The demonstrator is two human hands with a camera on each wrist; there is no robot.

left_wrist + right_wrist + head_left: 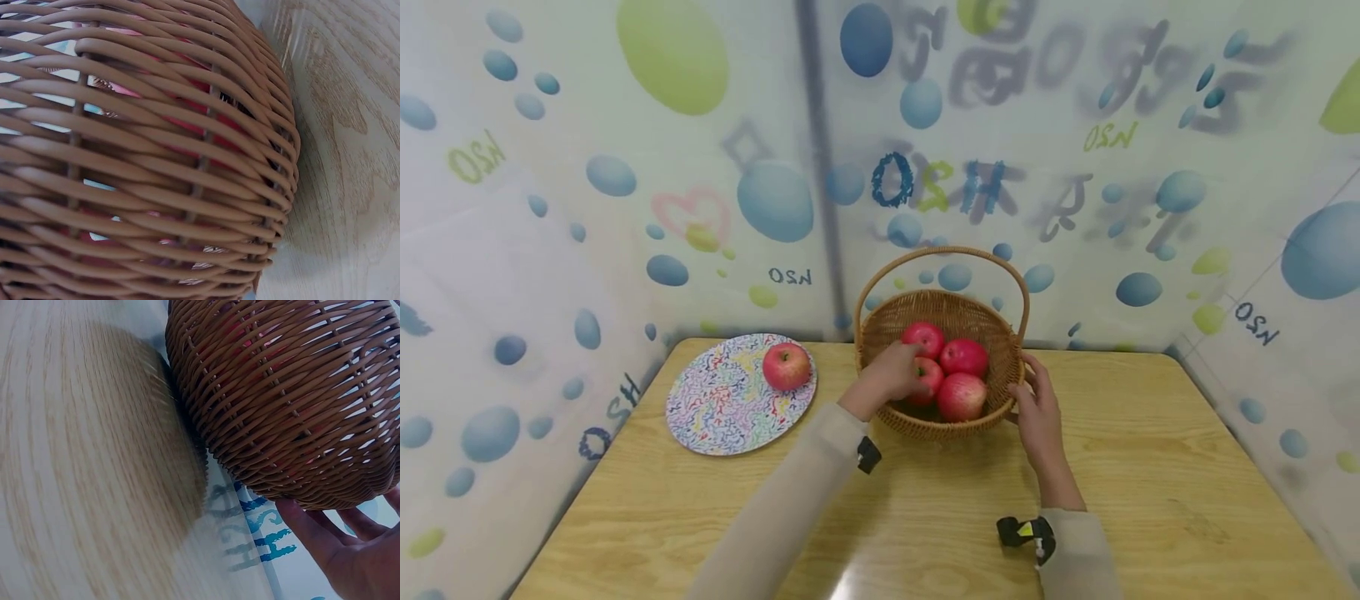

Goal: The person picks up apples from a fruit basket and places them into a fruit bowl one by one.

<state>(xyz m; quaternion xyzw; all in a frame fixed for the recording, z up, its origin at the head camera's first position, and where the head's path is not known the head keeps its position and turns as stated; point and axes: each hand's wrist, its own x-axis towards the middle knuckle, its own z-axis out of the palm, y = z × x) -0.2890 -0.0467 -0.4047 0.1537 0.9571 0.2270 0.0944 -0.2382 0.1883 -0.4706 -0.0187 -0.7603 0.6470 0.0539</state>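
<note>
Basket [940, 428]: our landmark, upright on the table [1150, 450], four red apples [962, 397] inside.
Left hand [891, 373]: we have fingers and thumb curled round the near-left apple [932, 379], inside the basket.
Right hand [1040, 412]: we grip the basket at its right rim.
Plate [722, 400]: squiggle-patterned, left of the basket, lone apple [787, 367] on its basket-side part.
Sheet [775, 200]: bubble-printed, behind the basket.

The basket [887, 312] is ridged, woven wicker; the apples [962, 398] look smooth and glossy, the table [1150, 450] wood-grained and shiny, the sleeves [793, 500] matt cloth, the curtain [1037, 125] thin plastic.
</note>
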